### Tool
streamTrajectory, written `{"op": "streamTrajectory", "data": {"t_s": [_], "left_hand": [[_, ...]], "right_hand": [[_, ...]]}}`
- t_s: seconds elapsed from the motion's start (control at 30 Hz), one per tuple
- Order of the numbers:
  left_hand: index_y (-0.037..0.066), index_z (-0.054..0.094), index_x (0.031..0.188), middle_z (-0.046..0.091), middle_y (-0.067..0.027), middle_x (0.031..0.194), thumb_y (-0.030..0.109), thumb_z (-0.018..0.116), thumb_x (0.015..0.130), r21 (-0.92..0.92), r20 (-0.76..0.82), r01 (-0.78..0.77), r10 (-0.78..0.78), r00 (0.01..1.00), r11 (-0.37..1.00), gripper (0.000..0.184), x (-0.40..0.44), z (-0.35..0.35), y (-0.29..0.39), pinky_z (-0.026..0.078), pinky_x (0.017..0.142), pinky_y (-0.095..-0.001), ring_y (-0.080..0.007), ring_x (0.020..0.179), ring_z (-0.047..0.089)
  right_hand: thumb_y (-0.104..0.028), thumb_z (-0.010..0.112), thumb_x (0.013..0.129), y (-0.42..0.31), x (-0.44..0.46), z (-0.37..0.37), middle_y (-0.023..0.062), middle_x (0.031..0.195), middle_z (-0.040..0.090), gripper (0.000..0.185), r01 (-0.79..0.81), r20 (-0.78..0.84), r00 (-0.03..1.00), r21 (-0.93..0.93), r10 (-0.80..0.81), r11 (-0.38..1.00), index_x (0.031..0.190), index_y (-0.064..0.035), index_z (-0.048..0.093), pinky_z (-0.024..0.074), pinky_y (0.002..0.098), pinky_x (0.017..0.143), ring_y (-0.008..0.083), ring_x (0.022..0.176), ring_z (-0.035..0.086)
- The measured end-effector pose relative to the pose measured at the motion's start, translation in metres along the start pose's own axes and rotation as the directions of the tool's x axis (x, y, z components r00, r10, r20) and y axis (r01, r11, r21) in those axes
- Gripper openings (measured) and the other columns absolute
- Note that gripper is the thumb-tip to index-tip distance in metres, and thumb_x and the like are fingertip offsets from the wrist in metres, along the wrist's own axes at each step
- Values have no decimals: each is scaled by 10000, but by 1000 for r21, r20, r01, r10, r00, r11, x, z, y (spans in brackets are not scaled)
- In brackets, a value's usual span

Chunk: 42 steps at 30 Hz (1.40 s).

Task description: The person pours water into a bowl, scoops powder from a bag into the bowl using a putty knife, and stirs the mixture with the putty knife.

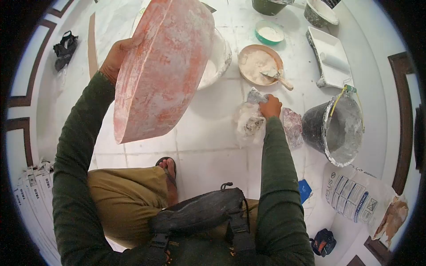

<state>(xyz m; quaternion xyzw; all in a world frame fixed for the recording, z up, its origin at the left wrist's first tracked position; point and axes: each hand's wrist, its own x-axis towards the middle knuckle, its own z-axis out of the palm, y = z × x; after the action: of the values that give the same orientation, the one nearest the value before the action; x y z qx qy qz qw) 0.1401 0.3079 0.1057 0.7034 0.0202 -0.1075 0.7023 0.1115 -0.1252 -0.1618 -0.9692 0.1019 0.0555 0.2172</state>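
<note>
L hand (119,58) — fingers closed on edge of lg. red-pink, white-smeared basin (164,73), held tilted above white tile floor (213,166). R hand (271,107) — fingers curled in at flat grey piece (255,95), beside crumpled clear plastic bag (246,124); can't tell if it's gripped.

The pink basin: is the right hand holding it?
No, the left hand holds the pink basin, while the right hand is clearly apart from it.

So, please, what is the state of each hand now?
Left hand: holding the tilted red basin.
Right hand: fingers curled, near the plastic bag; its grip cannot be told.
</note>
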Motion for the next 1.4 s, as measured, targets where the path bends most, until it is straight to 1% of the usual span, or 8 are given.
{"op": "streamTrajectory", "data": {"t_s": [0.27,0.67,0.73,0.8,0.97,1.03,1.07,1.4], "left_hand": [[-83,526,1231,635,-122,1138,242,581,933,-146,78,92,-81,994,985,444,10,2,6,526,882,-323,-196,992,643],[-35,555,1186,642,-106,1109,218,442,1007,394,150,-501,485,862,770,330,15,65,3,506,879,-317,-172,1009,614],[-47,546,1188,638,-110,1101,234,426,1014,661,294,-625,623,725,415,352,15,70,4,504,881,-325,-179,997,614],[-24,536,1202,641,-143,1111,198,530,955,450,140,-588,597,790,672,333,19,83,-1,519,844,-321,-231,1001,631],[-47,542,1155,632,-66,985,291,579,948,679,410,-727,770,489,100,398,20,113,5,513,733,-292,-164,821,610],[-40,555,1134,627,-53,962,296,602,933,86,34,-482,481,876,872,394,9,145,10,505,730,-293,-154,803,597],[-36,562,1124,625,-47,950,298,613,926,-325,22,-164,181,983,931,392,3,160,13,500,728,-294,-148,794,590],[-36,567,1127,635,-55,973,329,600,937,-209,103,-222,248,963,952,413,-16,188,20,500,720,-248,-94,846,609]], "right_hand": [[-49,689,694,-3,-19,-10,153,925,602,212,202,-227,971,621,-73,757,896,-34,624,475,433,812,322,863,592],[59,681,662,-45,-54,-127,140,982,585,267,614,-790,531,111,-305,782,901,-57,648,467,422,856,334,975,550],[38,690,725,-38,-55,-154,121,1015,605,240,605,-817,516,136,-256,784,951,-33,647,494,386,839,289,981,582],[21,675,795,-44,-62,-184,108,1043,627,228,607,-832,533,251,-153,754,1017,-10,638,522,353,784,255,953,618],[-18,563,860,-108,-117,-284,176,1100,585,351,601,-605,780,796,162,74,1183,71,460,568,363,767,253,912,646],[-6,544,860,-120,-136,-303,180,1096,586,401,533,-537,843,842,40,81,1234,54,413,577,381,767,255,921,645],[1,535,860,-125,-142,-307,182,1093,587,427,496,-496,868,864,-21,92,1259,46,390,581,390,767,256,926,644],[-112,591,894,-127,-136,-274,117,1079,624,312,-5,-9,996,987,-87,-158,1174,4,513,548,385,726,260,936,646]]}}
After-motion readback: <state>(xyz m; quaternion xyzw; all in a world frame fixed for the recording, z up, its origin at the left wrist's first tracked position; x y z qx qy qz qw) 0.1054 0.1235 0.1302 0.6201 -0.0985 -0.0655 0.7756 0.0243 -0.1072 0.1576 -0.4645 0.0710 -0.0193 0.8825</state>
